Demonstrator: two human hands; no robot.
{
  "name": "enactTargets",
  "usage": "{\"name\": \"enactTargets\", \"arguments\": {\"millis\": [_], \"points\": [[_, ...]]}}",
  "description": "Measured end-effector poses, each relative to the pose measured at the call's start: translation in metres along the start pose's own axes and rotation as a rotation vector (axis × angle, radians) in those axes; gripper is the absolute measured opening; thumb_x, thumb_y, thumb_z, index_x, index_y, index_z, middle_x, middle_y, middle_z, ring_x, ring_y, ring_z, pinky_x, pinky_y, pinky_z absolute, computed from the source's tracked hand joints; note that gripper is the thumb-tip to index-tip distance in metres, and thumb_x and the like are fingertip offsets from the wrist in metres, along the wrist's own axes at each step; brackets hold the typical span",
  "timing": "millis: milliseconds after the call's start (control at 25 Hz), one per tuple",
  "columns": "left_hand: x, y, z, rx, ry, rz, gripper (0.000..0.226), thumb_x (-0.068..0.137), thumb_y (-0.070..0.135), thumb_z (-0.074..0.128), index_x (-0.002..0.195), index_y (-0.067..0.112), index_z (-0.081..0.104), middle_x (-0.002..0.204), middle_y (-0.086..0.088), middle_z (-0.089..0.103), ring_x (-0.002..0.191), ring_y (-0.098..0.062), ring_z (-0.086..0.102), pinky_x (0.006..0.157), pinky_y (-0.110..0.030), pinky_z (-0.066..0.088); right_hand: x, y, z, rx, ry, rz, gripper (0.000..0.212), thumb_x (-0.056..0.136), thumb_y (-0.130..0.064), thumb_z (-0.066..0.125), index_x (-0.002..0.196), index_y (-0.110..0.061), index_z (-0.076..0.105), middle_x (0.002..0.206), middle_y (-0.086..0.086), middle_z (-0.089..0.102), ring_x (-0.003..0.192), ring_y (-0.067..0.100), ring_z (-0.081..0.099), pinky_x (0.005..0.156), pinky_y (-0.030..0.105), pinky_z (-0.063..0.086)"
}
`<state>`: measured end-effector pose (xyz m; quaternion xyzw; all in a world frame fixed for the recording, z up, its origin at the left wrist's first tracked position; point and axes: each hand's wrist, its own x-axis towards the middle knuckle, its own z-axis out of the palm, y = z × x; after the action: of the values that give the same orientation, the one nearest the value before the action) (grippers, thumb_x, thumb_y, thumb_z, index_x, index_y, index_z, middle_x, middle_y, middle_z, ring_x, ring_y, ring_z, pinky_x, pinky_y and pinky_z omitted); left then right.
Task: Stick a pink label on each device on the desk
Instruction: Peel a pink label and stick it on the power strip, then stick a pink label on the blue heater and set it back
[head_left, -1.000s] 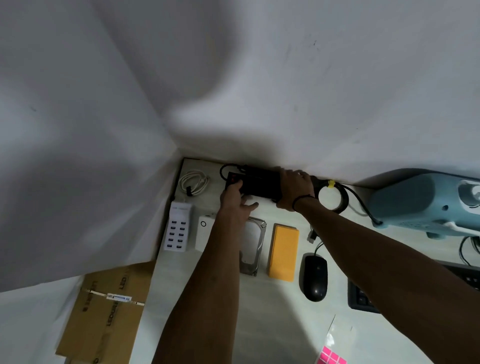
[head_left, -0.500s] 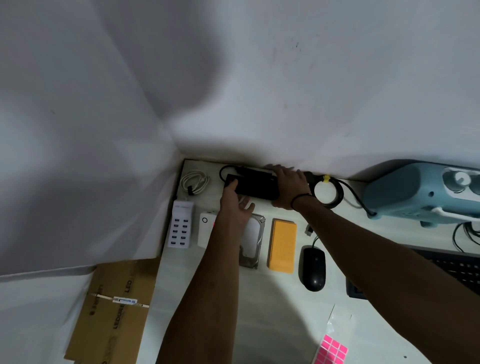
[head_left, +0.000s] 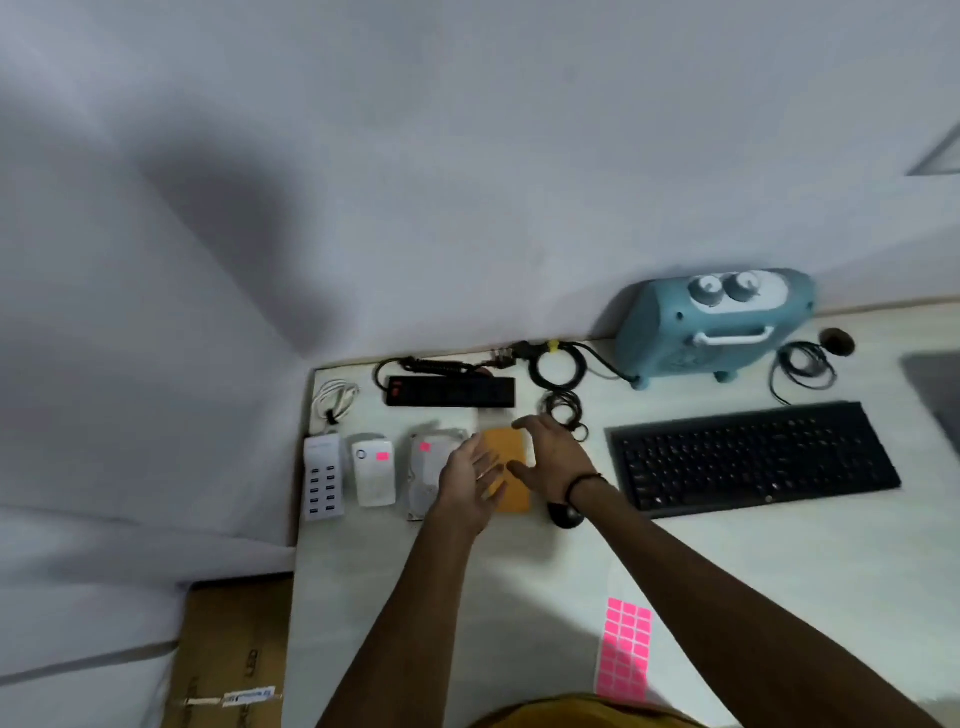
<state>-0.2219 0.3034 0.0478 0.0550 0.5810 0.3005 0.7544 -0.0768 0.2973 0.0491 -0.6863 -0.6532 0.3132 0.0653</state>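
1. Pink label sheet (head_left: 625, 656) lies flat on the desk (head_left: 779, 571) near its front edge, well apart from both hands.
2. Left hand (head_left: 470, 480) is above the hard drive (head_left: 428, 467) and the edge of the orange device (head_left: 506, 467); fingers are straight and spread, holding nothing.
3. Right hand (head_left: 550, 457) is above the orange device; fingers are relaxed and apart, thumb extended toward the left hand, holding nothing. Contact with the device cannot be determined.
4. One pink label (head_left: 383, 456) is on the white power bank (head_left: 374, 473); another pink label (head_left: 425, 446) is on the hard drive.
5. White USB charging hub (head_left: 324, 478) sits at the desk's left edge, beside the power bank.
6. Black power strip (head_left: 451, 391) lies near the wall, behind the device row.
7. Black mouse (head_left: 563, 514) is partly hidden under the right wrist.
8. Black keyboard (head_left: 753, 457) lies to the right; the blue appliance (head_left: 711, 327) stands behind it against the wall.
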Motion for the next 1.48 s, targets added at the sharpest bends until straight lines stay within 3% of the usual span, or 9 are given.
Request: {"name": "enactTargets", "arguments": {"millis": [240, 480, 560, 720, 840, 1000, 1160, 1320, 1480], "points": [[-0.03, -0.099, 0.018, 0.419, 0.013, -0.1, 0.035, 0.103, 0.037, 0.052, 0.129, 0.017, 0.065, 0.129, -0.003, 0.066, 0.118, -0.02, 0.061, 0.093, -0.039, 0.05, -0.124, 0.081, 0.025, 0.064, 0.044, 0.176, 0.045, 0.092, -0.024, 0.058, 0.135, -0.016, 0.049, 0.136, 0.009, 0.054, 0.116, 0.032, 0.058, 0.094, 0.041, 0.048], [-0.036, -0.169, 0.022, 0.757, -0.009, -0.199, 0.039, 0.104, 0.039, 0.048, 0.134, 0.018, 0.06, 0.132, 0.0, 0.062, 0.118, -0.021, 0.057, 0.095, -0.04, 0.045, -0.208, 0.131, 0.063, -0.007, -0.125, 0.349, 0.051, 0.093, -0.017, 0.048, 0.143, -0.018, 0.04, 0.142, 0.006, 0.047, 0.117, 0.032, 0.057, 0.093, 0.041, 0.048], [-0.039, -0.183, 0.026, 0.862, -0.004, -0.2, 0.031, 0.105, 0.037, 0.045, 0.125, 0.017, 0.059, 0.124, 0.001, 0.061, 0.113, -0.021, 0.055, 0.094, -0.039, 0.043, -0.224, 0.137, 0.071, -0.096, -0.187, 0.34, 0.049, 0.094, -0.026, 0.048, 0.142, -0.021, 0.04, 0.143, 0.005, 0.045, 0.123, 0.03, 0.052, 0.095, 0.042, 0.046], [-0.038, -0.206, 0.035, 0.938, 0.075, -0.155, 0.025, 0.104, 0.026, 0.042, 0.081, 0.02, 0.049, 0.081, 0.0, 0.047, 0.07, -0.015, 0.044, 0.067, -0.034, 0.036, -0.238, 0.145, 0.082, -0.22, -0.332, 0.316, 0.058, 0.095, -0.034, 0.053, 0.149, -0.028, 0.032, 0.145, 0.008, 0.038, 0.129, 0.03, 0.044, 0.103, 0.046, 0.043], [-0.033, -0.216, 0.037, 0.956, 0.133, -0.06, 0.021, 0.102, 0.025, 0.048, 0.091, 0.012, 0.061, 0.086, -0.005, 0.058, 0.074, -0.018, 0.052, 0.074, -0.034, 0.042, -0.235, 0.15, 0.087, -0.248, -0.345, 0.285, 0.061, 0.093, -0.037, 0.055, 0.149, -0.028, 0.031, 0.143, 0.009, 0.038, 0.128, 0.03, 0.043, 0.101, 0.047, 0.044], [-0.032, -0.228, 0.038, 1.026, 0.168, -0.033, 0.022, 0.1, 0.025, 0.059, 0.079, 0.016, 0.058, 0.077, 0.003, 0.056, 0.07, -0.011, 0.053, 0.08, -0.033, 0.046, -0.231, 0.154, 0.088, -0.25, -0.342, 0.266, 0.052, 0.092, -0.033, 0.055, 0.142, -0.023, 0.043, 0.14, 0.011, 0.04, 0.126, 0.031, 0.044, 0.097, 0.046, 0.044], [-0.032, -0.24, 0.039, 1.141, 0.176, 0.012, 0.012, 0.096, 0.023, 0.065, 0.099, 0.011, 0.066, 0.087, -0.001, 0.066, 0.075, -0.015, 0.06, 0.077, -0.034, 0.055, -0.23, 0.156, 0.088, -0.233, -0.34, 0.255, 0.048, 0.092, -0.032, 0.055, 0.138, -0.021, 0.046, 0.138, 0.011, 0.042, 0.125, 0.031, 0.045, 0.098, 0.046, 0.045], [-0.034, -0.251, 0.036, 0.965, 0.208, 0.163, 0.004, 0.09, 0.012, 0.072, 0.093, 0.012, 0.07, 0.098, -0.006, 0.073, 0.08, -0.016, 0.064, 0.062, -0.026, 0.049, -0.239, 0.163, 0.084, -0.086, -0.238, 0.22, 0.049, 0.093, -0.031, 0.054, 0.141, -0.024, 0.047, 0.134, 0.007, 0.046, 0.123, 0.029, 0.048, 0.094, 0.043, 0.049], [-0.038, -0.246, 0.041, 0.699, 0.123, 0.148, 0.02, 0.082, 0.009, 0.084, 0.096, 0.017, 0.074, 0.096, -0.007, 0.078, 0.089, -0.028, 0.075, 0.081, -0.04, 0.063, -0.236, 0.165, 0.063, 0.184, 0.129, 0.174, 0.032, 0.096, -0.024, 0.056, 0.127, -0.019, 0.062, 0.115, 0.006, 0.064, 0.101, 0.022, 0.063, 0.084, 0.028, 0.05]]}}
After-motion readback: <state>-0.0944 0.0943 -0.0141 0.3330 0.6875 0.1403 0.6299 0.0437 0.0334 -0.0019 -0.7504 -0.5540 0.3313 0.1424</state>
